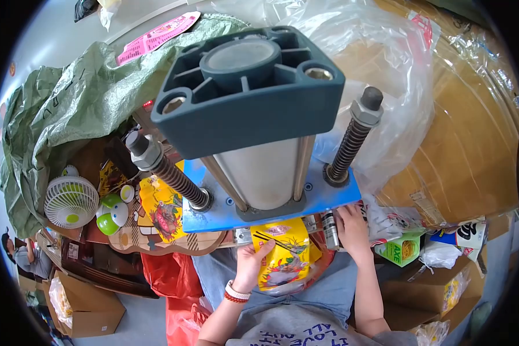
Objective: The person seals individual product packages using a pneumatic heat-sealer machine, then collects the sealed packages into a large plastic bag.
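Note:
My left hand (249,266) pinches the left edge of a yellow printed food pouch (282,256), thumb across its front. The pouch hangs over my lap, just below the front edge of a pneumatic press (256,173) with a blue plate (219,202). My right hand (352,229) reaches to the right front of the press, beside a small silver cylinder (330,230). Its fingers look stretched out, with the tips partly hidden at the plate edge. What lies under the plate is hidden by the press.
More yellow pouches (160,210) lie on a wooden board (196,243) at left, near a white-green fan (71,202). Clear plastic (386,104) and cardboard (467,144) fill the right. A red bag (170,279) hangs left of my legs. Another person (33,256) is at far left.

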The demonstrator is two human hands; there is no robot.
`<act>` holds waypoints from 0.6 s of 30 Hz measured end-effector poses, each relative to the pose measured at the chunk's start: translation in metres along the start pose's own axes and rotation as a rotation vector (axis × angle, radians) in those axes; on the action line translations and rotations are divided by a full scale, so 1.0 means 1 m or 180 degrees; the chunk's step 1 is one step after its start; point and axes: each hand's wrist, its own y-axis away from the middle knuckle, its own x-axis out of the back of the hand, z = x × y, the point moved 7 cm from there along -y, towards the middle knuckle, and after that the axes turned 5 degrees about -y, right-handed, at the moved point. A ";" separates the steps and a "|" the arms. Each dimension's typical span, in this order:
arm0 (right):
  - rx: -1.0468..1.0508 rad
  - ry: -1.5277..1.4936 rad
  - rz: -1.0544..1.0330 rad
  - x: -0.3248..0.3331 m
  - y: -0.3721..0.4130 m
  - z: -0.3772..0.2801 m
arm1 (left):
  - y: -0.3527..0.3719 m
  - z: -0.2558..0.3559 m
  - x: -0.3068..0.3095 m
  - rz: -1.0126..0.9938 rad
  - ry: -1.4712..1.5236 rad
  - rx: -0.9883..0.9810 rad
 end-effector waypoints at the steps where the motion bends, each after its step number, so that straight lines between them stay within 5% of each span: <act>1: -0.0092 -0.0151 -0.0067 -0.002 0.003 0.002 | 0.001 -0.007 0.002 -0.0068 0.0053 -0.0012; 9: -0.0332 -0.0639 0.0045 0.000 0.003 0.009 | 0.015 -0.013 0.002 -0.0329 0.0245 0.0348; 13: 0.0064 -0.0548 0.1033 0.032 0.014 -0.017 | 0.015 -0.029 0.010 -0.0249 0.0050 0.0208; 15: 0.0480 -0.0721 0.1680 0.041 0.039 -0.039 | 0.015 -0.033 0.021 0.0026 -0.0792 -0.0111; 18: 0.1419 -0.0655 0.0848 0.019 0.050 -0.107 | 0.023 -0.041 0.026 0.0144 -0.1016 -0.0222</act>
